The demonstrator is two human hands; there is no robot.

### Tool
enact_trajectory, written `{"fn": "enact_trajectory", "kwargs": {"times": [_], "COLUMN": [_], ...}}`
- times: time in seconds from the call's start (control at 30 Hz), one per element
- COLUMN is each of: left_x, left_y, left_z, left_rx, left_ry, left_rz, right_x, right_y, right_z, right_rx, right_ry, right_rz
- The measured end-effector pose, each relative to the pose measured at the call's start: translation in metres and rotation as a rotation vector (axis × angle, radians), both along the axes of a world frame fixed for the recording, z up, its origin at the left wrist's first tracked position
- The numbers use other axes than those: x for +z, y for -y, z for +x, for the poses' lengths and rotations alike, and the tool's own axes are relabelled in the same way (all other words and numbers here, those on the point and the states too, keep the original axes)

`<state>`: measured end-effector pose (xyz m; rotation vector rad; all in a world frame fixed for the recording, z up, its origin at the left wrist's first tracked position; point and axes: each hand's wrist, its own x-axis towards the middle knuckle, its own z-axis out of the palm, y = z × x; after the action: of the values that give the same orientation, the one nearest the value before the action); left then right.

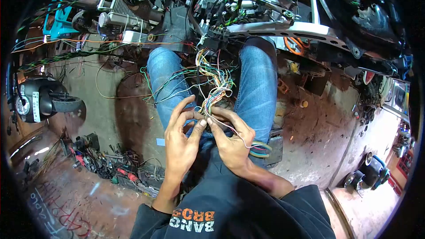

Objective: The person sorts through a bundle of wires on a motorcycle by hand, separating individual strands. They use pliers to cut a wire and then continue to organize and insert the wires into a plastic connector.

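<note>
Between my knees hangs a bundle of thin multicoloured wires, running down from a dark connector area on the vehicle frame. My left hand pinches the lower end of the bundle between thumb and index finger, its other fingers curled loosely. My right hand closes on the same spot, thumb tip beside the left thumb tip. A pale wire passes over the right hand's fingers towards a coil of wire by my thigh. The exact wires between the fingertips are too small to tell.
A metal frame with an engine and radiator spans the top. Loose wires stretch left across my knee. Tools lie on the floor at lower left. A wheel stands at left, dark parts at right.
</note>
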<state>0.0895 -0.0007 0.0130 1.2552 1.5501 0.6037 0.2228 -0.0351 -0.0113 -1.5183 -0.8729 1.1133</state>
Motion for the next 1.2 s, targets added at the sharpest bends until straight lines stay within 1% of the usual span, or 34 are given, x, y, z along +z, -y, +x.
{"fn": "enact_trajectory", "kwargs": {"times": [0.03, 0.17, 0.33, 0.37, 0.43, 0.5, 0.53, 0.6, 0.63, 0.67, 0.73, 0.77, 0.8, 0.87, 0.9, 1.0, 1.1, 1.13, 1.2], "left_x": [-0.003, -0.013, -0.027, -0.032, -0.028, -0.028, -0.031, -0.030, -0.026, -0.020, -0.014, -0.011, -0.014, -0.013, -0.015, -0.018, -0.022, -0.023, -0.025], "left_y": [0.001, 0.005, 0.010, 0.013, 0.013, 0.012, 0.012, 0.006, -0.001, -0.006, -0.015, -0.020, -0.023, -0.028, -0.029, -0.031, -0.028, -0.027, -0.025], "left_z": [0.000, 0.004, -0.006, -0.009, -0.009, -0.008, -0.014, -0.028, -0.035, -0.036, -0.046, -0.047, -0.056, -0.064, -0.062, -0.072, -0.079, -0.081, -0.081], "left_rx": [0.006, 0.034, 0.049, 0.080, 0.212, 0.338, 0.370, 0.394, 0.356, 0.404, 0.390, 0.386, 0.357, 0.304, 0.344, 0.350, 0.363, 0.372, 0.394], "left_ry": [0.019, 0.085, 0.166, 0.238, 0.385, 0.529, 0.582, 0.667, 0.685, 0.646, 0.619, 0.594, 0.648, 0.678, 0.726, 0.761, 0.823, 0.838, 0.834], "left_rz": [0.002, 0.063, 0.087, 0.058, -0.083, -0.162, -0.196, -0.234, -0.245, -0.248, -0.260, -0.239, -0.246, -0.254, -0.220, -0.180, -0.167, -0.167, -0.168], "right_x": [0.002, -0.001, -0.010, -0.012, -0.013, -0.012, -0.010, -0.006, -0.009, -0.009, -0.011, -0.013, -0.016, -0.016, -0.016, -0.018, -0.028, -0.030, -0.038], "right_y": [0.000, -0.003, -0.008, -0.009, -0.011, -0.016, -0.014, -0.014, -0.012, -0.012, -0.012, -0.011, -0.011, -0.013, -0.014, -0.017, -0.020, -0.020, -0.021], "right_z": [0.001, 0.001, -0.006, -0.008, -0.013, -0.014, -0.016, -0.018, -0.019, -0.018, -0.013, -0.012, -0.010, -0.006, -0.002, 0.010, 0.019, 0.021, 0.025], "right_rx": [0.002, 0.053, 0.077, 0.081, 0.082, 0.112, 0.160, 0.260, 0.306, 0.357, 0.445, 0.449, 0.452, 0.433, 0.408, 0.317, 0.239, 0.227, 0.222], "right_ry": [-0.012, 0.130, 0.258, 0.280, 0.296, 0.338, 0.283, 0.270, 0.286, 0.258, 0.251, 0.228, 0.206, 0.188, 0.200, 0.206, 0.119, 0.131, 0.180], "right_rz": [-0.032, 0.041, 0.214, 0.248, 0.253, 0.294, 0.233, 0.279, 0.314, 0.363, 0.409, 0.403, 0.398, 0.379, 0.335, 0.205, 0.040, 0.005, 0.048]}}
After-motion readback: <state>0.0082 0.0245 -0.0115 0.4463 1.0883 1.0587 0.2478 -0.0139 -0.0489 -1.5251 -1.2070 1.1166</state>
